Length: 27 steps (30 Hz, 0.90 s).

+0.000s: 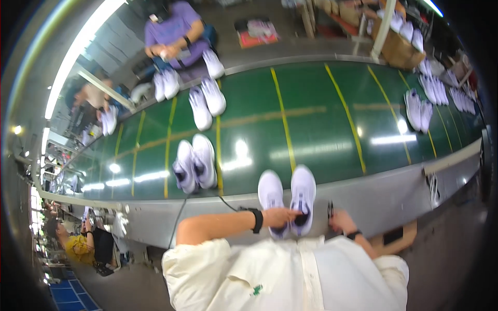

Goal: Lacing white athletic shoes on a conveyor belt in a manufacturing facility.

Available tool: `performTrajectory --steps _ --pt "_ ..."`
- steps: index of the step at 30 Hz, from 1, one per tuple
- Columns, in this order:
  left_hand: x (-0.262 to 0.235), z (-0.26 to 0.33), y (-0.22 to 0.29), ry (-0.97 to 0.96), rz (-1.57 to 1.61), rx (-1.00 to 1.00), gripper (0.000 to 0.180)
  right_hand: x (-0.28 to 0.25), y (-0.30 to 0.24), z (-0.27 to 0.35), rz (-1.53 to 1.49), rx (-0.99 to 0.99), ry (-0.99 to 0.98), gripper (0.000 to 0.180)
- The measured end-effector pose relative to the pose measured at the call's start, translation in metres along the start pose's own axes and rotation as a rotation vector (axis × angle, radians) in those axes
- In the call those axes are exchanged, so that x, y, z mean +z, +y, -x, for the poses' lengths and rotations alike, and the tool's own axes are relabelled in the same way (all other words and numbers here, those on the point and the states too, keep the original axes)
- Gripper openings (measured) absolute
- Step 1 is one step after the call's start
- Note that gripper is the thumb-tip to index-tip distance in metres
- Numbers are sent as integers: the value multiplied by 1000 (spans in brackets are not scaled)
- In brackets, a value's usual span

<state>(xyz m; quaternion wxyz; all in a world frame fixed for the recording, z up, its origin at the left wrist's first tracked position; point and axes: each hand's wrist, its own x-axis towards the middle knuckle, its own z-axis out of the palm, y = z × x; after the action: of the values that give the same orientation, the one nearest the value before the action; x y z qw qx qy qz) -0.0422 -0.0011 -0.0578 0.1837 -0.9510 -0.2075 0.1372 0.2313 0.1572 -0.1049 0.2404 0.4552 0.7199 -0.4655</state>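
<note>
A pair of white sneakers stands on the grey metal edge right in front of me, toes pointing away. My left hand (280, 216) reaches across the left sneaker (271, 193) to the right sneaker (303, 189). Its fingertips are closed at that shoe's dark opening, by the tongue; the exact grip is small in view. To the right of the pair, my right hand (342, 222) is closed around a slim black hand tool (331, 209), which points up and away from me. The tool's kind cannot be made out. It is apart from the shoes.
Beyond the metal edge (238, 207) runs a green conveyor belt (254, 129) with yellow cross lines. More white sneakers (204, 160) stand on it at left, others (415, 111) at right. A co-worker in purple (174, 33) sits across the belt; a person in yellow (80, 246) is at far left.
</note>
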Motion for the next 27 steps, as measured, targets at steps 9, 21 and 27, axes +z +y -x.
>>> performTrajectory --steps 9,21,27 --pt "-65 18 64 401 1012 -1491 61 7 -21 41 319 -75 637 30" --pt "-13 0 83 380 1146 -1819 68 49 -171 80 139 -754 608 25" --pt "-33 38 86 137 1197 -1671 52 76 -173 66 162 -801 531 27"
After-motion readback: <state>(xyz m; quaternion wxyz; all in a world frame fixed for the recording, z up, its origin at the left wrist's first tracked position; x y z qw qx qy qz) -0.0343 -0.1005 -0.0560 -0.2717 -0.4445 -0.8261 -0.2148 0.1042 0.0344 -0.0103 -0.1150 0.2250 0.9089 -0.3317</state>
